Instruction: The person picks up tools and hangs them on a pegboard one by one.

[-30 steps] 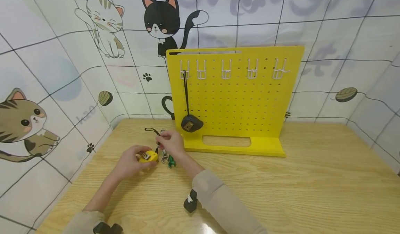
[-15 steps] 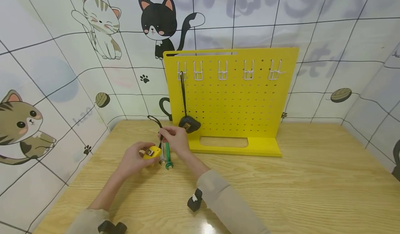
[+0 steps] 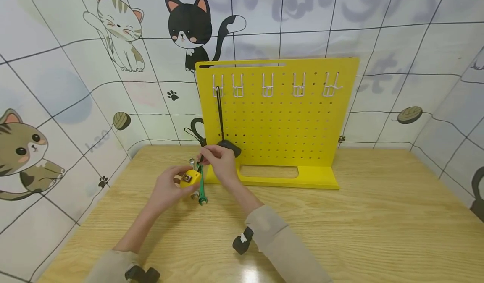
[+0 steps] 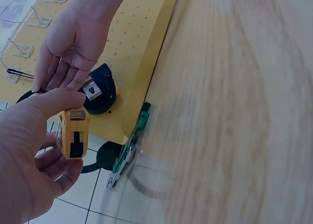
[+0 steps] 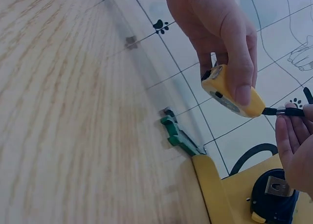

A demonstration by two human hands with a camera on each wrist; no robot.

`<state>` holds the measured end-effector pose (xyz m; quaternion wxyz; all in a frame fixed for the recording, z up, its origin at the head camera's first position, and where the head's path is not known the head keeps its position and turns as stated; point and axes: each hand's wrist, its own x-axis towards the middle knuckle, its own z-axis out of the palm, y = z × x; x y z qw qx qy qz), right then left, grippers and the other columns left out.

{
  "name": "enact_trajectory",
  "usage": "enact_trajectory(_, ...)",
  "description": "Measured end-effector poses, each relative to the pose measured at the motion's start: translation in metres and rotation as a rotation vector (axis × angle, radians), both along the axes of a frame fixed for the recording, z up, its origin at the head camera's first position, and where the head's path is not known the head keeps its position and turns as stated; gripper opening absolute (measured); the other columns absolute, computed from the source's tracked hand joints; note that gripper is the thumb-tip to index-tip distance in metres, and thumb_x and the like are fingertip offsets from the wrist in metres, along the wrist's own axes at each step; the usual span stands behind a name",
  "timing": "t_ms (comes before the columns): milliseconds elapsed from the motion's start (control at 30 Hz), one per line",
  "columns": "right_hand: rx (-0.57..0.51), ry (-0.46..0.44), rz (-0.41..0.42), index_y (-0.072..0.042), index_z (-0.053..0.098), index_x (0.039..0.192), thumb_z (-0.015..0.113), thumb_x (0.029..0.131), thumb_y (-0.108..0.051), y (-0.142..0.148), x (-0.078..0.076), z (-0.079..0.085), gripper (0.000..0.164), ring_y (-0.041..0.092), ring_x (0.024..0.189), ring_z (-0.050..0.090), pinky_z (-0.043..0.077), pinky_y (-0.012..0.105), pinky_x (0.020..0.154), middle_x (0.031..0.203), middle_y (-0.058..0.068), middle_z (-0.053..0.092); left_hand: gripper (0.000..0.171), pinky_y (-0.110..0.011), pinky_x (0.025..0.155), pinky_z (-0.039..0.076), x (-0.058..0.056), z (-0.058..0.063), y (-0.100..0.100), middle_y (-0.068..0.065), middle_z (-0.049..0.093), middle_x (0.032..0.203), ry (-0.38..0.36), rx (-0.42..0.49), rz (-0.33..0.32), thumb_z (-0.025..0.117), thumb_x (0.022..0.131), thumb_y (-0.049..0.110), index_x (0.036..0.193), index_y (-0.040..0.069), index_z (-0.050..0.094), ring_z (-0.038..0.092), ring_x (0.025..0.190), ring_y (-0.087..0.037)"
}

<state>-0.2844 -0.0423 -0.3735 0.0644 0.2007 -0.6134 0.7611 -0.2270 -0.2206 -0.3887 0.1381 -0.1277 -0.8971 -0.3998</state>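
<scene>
A yellow tape measure [image 3: 191, 177] is gripped by my left hand [image 3: 166, 190], thumb on one side and fingers on the other, above the table. From it runs a black wrist strap [image 5: 293, 112], which my right hand [image 3: 223, 165] pinches between thumb and fingers close to the case. The strap's loose loop sticks up past the right fingertips. Beneath the hands lie a green wrench [image 3: 202, 190] and a silver wrench [image 3: 192, 162], partly covered by the left hand and tape measure. Just behind my right hand hangs a black tape measure [image 4: 101, 89], partly hidden in the head view.
The yellow pegboard [image 3: 280, 127] stands upright on its base at the back of the wooden table [image 3: 302, 228]. Several white wire hooks [image 3: 267, 85] line its top; the leftmost holds the black tape measure's strap. Patterned walls [image 3: 382, 94] rise behind and beside the table.
Both hands have moved to the right and slightly up with the yellow tape measure and its strap, nearer the pegboard. More of the green wrench shows. The head view has shifted slightly.
</scene>
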Motion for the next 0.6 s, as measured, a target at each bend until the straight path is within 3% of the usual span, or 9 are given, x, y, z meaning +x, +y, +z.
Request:
enact_trajectory(167,0.000,0.025,-0.008,0.008,0.073,0.106,0.068,0.098,-0.014,0.007,0.002,0.008,0.024,0.021,0.079,0.071,0.057,0.054,0.085,0.094,0.023,0.073,0.054,-0.043,0.083,0.055,0.000,0.004,0.011,-0.014,0.065,0.118,0.019,0.045,0.004,0.088,0.079,0.017,0.126,0.000,0.066,0.059,0.105,-0.028)
enact_trajectory(400,-0.025,0.058,-0.032,0.006,0.073,0.104,0.067,0.098,-0.014,0.019,0.002,0.019,0.022,0.028,0.081,0.070,0.060,0.032,0.076,0.092,0.020,0.074,0.056,-0.040,0.083,0.056,-0.002,0.009,0.027,-0.012,0.066,0.114,0.041,0.106,0.015,0.088,0.079,0.018,0.126,-0.001,0.065,0.059,0.103,-0.026)
enact_trajectory(500,-0.032,0.059,-0.032,0.006,0.073,0.104,0.067,0.099,-0.014,0.024,0.002,0.023,0.021,0.029,0.081,0.069,0.060,0.035,0.078,0.093,0.021,0.074,0.055,-0.040,0.083,0.055,-0.003,0.011,0.035,-0.012,0.065,0.112,0.045,0.138,0.016,0.088,0.079,0.017,0.125,-0.002,0.064,0.059,0.101,-0.026)
enact_trajectory(600,-0.035,0.051,-0.038,0.005,0.073,0.105,0.067,0.099,-0.014,0.028,0.003,0.027,0.022,0.025,0.080,0.068,0.059,0.046,0.083,0.094,0.020,0.074,0.058,-0.045,0.085,0.056,-0.003,0.013,0.042,-0.014,0.064,0.115,0.044,0.167,0.015,0.088,0.078,0.016,0.127,-0.004,0.062,0.058,0.102,-0.027)
